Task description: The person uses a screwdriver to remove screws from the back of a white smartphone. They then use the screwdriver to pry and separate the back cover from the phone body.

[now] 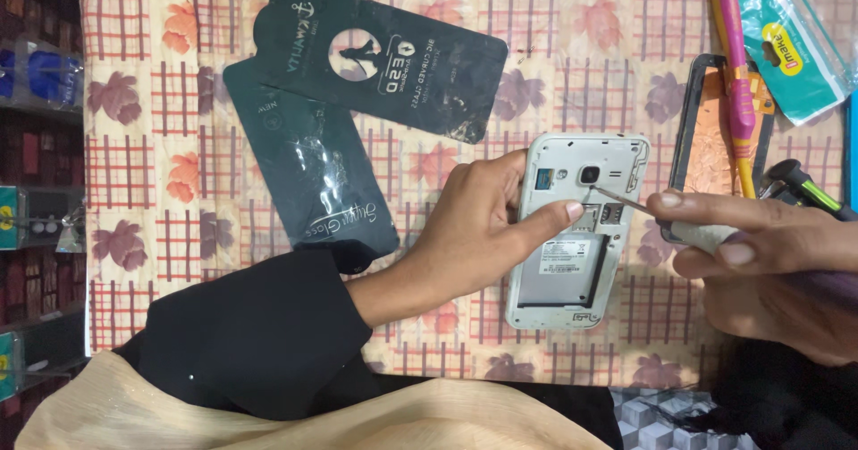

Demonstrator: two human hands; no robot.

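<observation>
Head view: phone [572, 235], back cover off, is lying flat on the surface [179, 173]; light, rigid, fragile inside, best held by its edges. Left hand [474, 235] is steadying its side, forefinger on top. Right hand [769, 253] is pinching a thin tool [626, 201] near the camera. 2 dark packets [340, 119] are lying nearby.

The one camera sits on my head, looking steeply down and close onto the patterned tablecloth [268, 3] before me. The view is turned sideways: my lap lies at six o'clock, shop shelves [36, 146] at nine o'clock.
</observation>
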